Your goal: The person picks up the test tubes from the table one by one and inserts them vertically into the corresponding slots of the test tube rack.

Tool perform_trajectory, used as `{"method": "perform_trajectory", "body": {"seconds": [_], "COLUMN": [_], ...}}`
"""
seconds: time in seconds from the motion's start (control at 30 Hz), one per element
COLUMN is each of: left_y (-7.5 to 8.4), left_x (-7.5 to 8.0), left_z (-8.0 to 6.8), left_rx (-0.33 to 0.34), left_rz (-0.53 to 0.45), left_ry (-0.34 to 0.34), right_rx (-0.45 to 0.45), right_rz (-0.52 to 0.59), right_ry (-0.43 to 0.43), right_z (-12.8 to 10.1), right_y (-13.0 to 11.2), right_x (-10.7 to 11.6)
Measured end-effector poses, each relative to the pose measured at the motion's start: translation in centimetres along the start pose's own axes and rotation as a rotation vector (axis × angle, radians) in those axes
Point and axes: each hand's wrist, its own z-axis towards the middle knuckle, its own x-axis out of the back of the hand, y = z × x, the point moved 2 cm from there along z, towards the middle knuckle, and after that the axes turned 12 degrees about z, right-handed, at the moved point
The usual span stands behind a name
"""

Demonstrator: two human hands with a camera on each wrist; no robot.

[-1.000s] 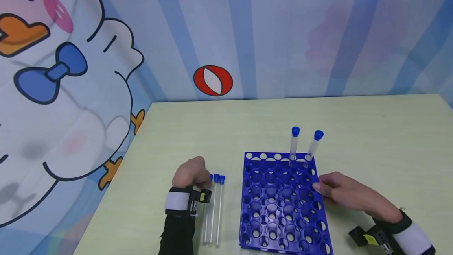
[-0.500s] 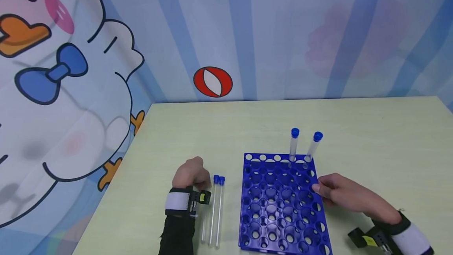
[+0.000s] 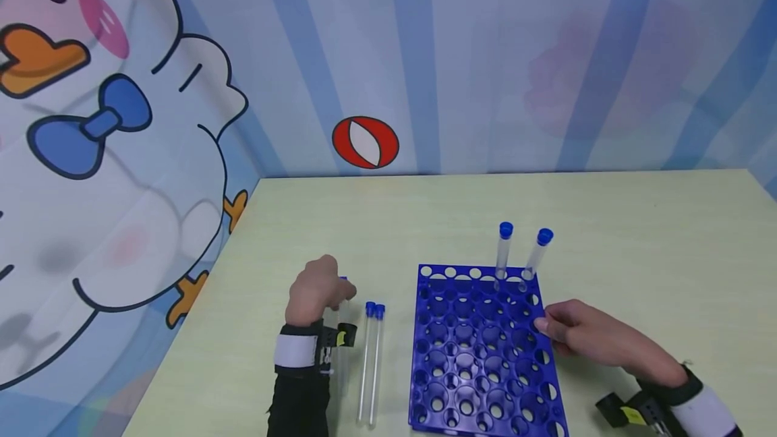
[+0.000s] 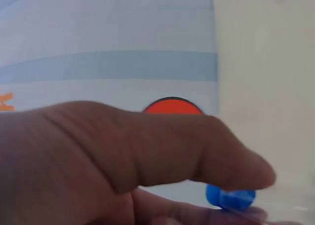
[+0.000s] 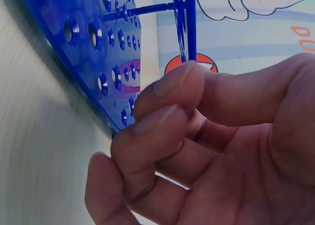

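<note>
two capped tubes [image 3: 516, 253] stand in the rack [image 3: 485, 349]; left hand [image 3: 315, 295] pinches a third tube [image 4: 231, 198], two more [image 3: 371, 356] lie waiting; right hand [image 3: 583, 336], fingers curled, steadies the rack's edge.

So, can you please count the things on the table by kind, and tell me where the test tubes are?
Test tubes standing in the rack: 2
Test tubes lying on the table: 2
Test tubes gripped by the left hand: 1
Blue racks, steadied by the right hand: 1
Total: 5 tubes and 1 rack, 6 things.
</note>
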Motion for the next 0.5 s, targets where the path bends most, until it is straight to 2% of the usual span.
{"method": "perform_trajectory", "body": {"seconds": [0.13, 0.27, 0.4, 0.5], "left_y": [1.0, 2.5, 4.1, 5.2], "left_x": [2.2, 4.2, 5.1, 5.2], "left_z": [-1.9, -4.4, -6.4, -7.2], "left_rx": [0.000, -0.036, -0.120, -0.202], "left_rz": [-0.016, -0.088, -0.152, -0.211], "left_ry": [0.140, 0.244, 0.351, 0.413], "right_rx": [0.001, 0.000, -0.013, -0.025], "right_rz": [-0.005, -0.004, 0.014, 0.014], "right_ry": [0.007, 0.014, 0.009, 0.019], "right_z": [0.1, 0.2, 0.1, 0.1], "right_y": [0.0, 0.0, 0.0, 0.1], "right_x": [0.1, 0.2, 0.1, 0.0]}}
